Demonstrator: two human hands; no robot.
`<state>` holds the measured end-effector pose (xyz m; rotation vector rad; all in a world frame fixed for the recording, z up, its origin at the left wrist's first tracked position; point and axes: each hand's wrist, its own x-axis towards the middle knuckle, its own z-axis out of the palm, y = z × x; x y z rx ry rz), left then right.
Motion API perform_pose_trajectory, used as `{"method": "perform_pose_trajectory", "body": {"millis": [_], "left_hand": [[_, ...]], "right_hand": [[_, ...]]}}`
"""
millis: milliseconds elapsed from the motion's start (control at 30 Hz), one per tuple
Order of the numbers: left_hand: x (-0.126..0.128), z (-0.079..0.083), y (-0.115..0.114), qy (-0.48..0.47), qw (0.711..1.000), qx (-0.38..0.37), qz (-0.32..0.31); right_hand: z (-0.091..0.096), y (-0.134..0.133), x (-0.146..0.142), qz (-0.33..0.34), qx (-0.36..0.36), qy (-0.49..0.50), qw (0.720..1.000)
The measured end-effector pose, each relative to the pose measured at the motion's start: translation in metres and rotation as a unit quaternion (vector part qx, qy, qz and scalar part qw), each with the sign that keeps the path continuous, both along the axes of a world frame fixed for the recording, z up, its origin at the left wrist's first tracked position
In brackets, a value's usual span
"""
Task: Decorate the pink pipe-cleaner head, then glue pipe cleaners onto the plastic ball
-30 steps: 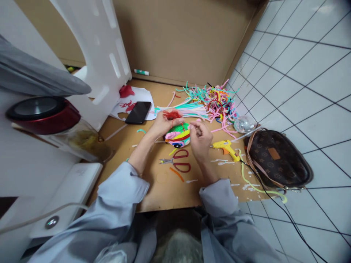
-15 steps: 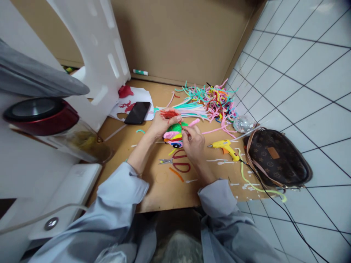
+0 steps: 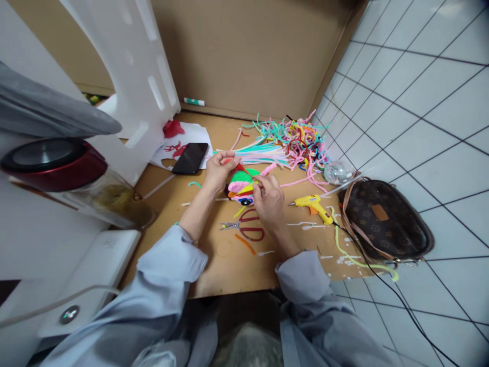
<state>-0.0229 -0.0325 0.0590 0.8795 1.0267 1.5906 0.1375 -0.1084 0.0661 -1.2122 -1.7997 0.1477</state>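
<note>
A small multicoloured pipe-cleaner figure (image 3: pixel 242 186) in green, pink, yellow and orange lies on the cardboard sheet (image 3: pixel 225 260) between my hands. My left hand (image 3: pixel 218 171) is closed on a red pipe cleaner (image 3: pixel 240 168) just above the figure. My right hand (image 3: pixel 269 201) pinches the other end of that red strand at the figure's right side, with a pink pipe cleaner (image 3: pixel 269 168) poking out past its fingers.
Red-handled scissors (image 3: pixel 246 227) and a yellow glue gun (image 3: pixel 311 205) lie near my right hand. A pile of coloured pipe cleaners (image 3: pixel 294 140) sits behind. A black phone (image 3: pixel 190 157) rests on paper at left, a brown handbag (image 3: pixel 384 219) on the tiled floor at right.
My right hand moved left onto the figure and took the red strand. The red tuft in my left hand has been drawn out into a straight strand between both hands.
</note>
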Motion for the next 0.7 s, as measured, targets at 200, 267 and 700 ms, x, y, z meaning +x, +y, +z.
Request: {"method": "perform_pose_trajectory", "body": {"millis": [200,267,700], "left_hand": [[-0.013,-0.019,0.018,0.010,0.991,-0.047,0.125],[-0.018,-0.017,0.020,0.009,0.982,-0.056,0.181],[-0.012,0.020,-0.020,0.081,0.963,0.020,0.257]], "right_hand": [[-0.006,0.005,0.001,0.016,0.007,0.035,0.999],[-0.007,0.006,0.001,0.020,-0.005,0.062,0.998],[-0.006,0.016,0.003,0.021,-0.188,0.353,0.916]]}}
